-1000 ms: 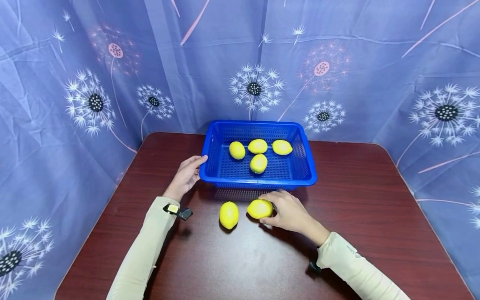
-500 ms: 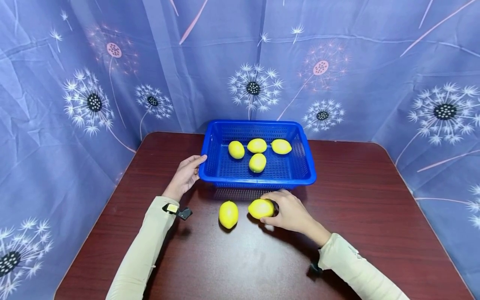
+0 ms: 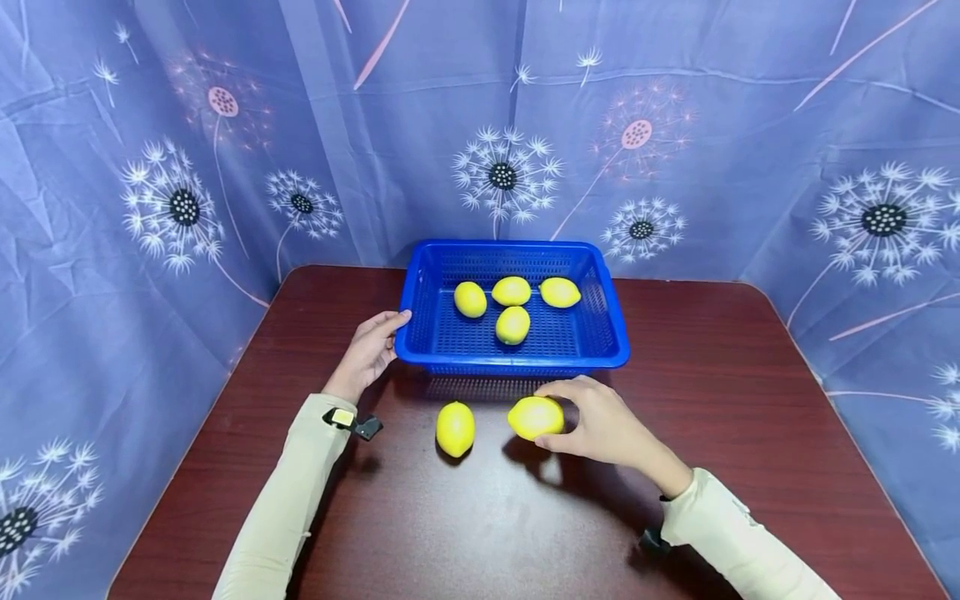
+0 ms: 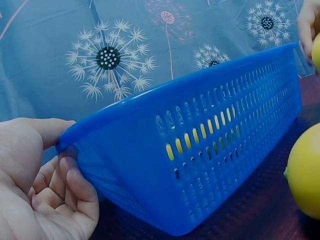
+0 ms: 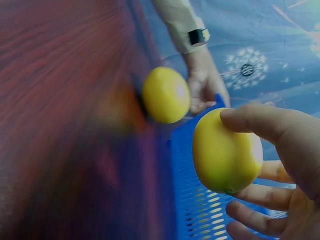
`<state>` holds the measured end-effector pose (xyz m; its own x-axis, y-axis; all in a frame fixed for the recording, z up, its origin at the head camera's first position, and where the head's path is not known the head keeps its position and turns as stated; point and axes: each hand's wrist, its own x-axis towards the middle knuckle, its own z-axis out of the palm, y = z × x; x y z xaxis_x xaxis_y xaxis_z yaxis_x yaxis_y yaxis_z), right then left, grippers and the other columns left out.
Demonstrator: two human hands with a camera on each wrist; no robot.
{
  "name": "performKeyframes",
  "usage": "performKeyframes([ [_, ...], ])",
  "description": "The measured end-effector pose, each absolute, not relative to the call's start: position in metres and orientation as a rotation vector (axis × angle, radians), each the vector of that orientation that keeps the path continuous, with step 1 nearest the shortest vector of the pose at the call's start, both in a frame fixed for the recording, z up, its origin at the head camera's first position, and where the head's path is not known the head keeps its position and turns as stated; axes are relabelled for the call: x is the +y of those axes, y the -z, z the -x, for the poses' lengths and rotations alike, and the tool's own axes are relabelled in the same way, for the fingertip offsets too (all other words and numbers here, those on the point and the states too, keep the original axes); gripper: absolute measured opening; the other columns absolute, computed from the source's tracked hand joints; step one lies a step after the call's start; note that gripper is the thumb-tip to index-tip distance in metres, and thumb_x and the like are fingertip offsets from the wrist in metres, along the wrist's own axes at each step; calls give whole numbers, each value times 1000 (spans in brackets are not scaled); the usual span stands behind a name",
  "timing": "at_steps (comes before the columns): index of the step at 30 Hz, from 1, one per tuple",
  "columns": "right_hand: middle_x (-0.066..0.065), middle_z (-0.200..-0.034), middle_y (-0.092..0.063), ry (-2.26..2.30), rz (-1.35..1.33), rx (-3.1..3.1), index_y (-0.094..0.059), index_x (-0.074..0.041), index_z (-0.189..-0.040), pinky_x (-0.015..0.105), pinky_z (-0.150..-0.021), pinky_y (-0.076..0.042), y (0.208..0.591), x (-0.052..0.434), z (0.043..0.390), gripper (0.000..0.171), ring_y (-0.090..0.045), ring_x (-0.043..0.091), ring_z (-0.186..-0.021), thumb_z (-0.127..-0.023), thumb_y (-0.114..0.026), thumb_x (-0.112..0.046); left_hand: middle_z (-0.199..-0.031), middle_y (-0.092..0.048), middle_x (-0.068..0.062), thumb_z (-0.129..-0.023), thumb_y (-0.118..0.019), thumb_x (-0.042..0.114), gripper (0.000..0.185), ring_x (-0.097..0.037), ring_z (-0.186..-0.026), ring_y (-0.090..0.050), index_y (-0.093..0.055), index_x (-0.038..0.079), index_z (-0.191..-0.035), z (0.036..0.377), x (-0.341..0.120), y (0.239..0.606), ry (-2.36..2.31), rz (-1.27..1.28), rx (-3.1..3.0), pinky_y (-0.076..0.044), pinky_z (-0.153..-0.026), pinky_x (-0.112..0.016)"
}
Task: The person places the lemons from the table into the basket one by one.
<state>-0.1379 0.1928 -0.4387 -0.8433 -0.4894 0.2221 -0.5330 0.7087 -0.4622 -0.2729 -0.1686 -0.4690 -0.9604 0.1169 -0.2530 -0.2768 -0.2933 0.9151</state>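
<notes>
Over the table point(image 3: 750, 433), right hand point(image 3: 607, 425) fingers hold a lemon point(image 3: 536, 417).

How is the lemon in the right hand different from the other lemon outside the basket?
The held lemon is gripped by the right hand and lifted off the table, casting a shadow below it; the loose lemon rests on the table untouched. The held lemon lies sideways, the loose lemon points toward the basket. Both are yellow and similar in size.
</notes>
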Motion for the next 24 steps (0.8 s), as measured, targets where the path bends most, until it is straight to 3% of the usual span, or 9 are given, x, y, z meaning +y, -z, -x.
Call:
performKeyframes([
  [7,-14,-106,-71,-1022,-924,-2793,-71,-23,-121,32,-75,-55,404,209,139,53,-61,9,-91,-75,-92,-37,-76,-67,4,-101,-68,23,14,-7,-63,-61,-61,12,-97,272,-170,469,-2330,210,1681,-53,-61,-19],
  [13,-13,-107,-70,-1042,-922,-2792,-70,-24,-122,28,-65,-56,370,224,151,53,-63,8,-79,-76,-91,-37,-77,-68,3,-101,-67,21,12,-7,-63,-62,-62,11,-96,272,-171,469,-2349,218,1653,-54,-62,-20],
  [20,-11,-107,-71,-986,-869,-2826,-70,-22,-122,33,-75,-58,344,235,170,51,-62,9,-95,-77,-91,-35,-77,-69,3,-102,-67,21,12,-6,-62,-62,-61,11,-97,274,-169,470,-2365,219,1632,-54,-61,-19],
  [24,-8,-106,-72,-982,-851,-2855,-70,-20,-122,38,-77,-58,340,239,183,51,-63,11,-96,-78,-90,-34,-76,-69,3,-101,-67,20,12,-6,-61,-61,-61,10,-96,274,-167,470,-2370,208,1622,-54,-61,-19],
])
